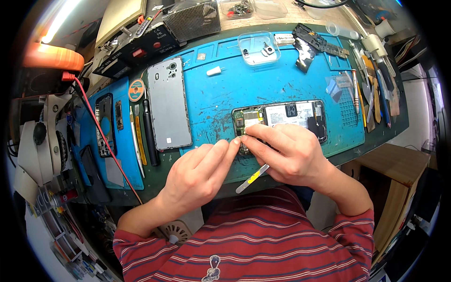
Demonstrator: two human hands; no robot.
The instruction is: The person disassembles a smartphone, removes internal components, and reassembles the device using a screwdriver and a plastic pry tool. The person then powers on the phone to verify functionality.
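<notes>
Your left hand [198,176] is pinched closed at the open phone's [278,115] left end, on what I cannot tell; your right hand's [295,152] grip holds tweezers [252,179]; the phone lies on the blue mat [221,87], right of the grey panel [169,110]

Viewed remotely, I record a bright tube light [62,19] at upper left, a dark green counter [385,135] curved by the lens, a brown wooden cabinet [393,162] beside it at lower right, dim corners.
</notes>
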